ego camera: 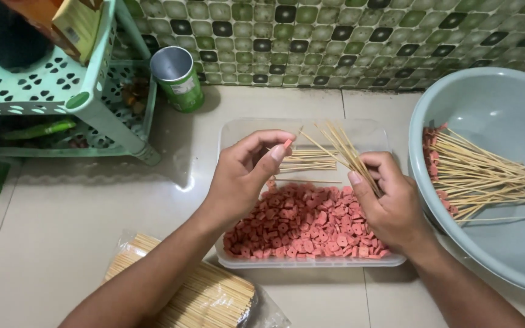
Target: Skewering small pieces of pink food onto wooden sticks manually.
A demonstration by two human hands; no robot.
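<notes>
My left hand pinches a small pink sausage slice between thumb and fingers above a clear plastic tray. In my right hand is a fan of thin bamboo skewers, one of them pointing at the slice. The near half of the tray is filled with many pink sausage slices, and a few loose skewers lie at its far end.
A grey-green basin on the right holds several skewers threaded with slices. A plastic bag of bamboo skewers lies at the near left. A green metal can and a mint plastic rack stand by the tiled wall.
</notes>
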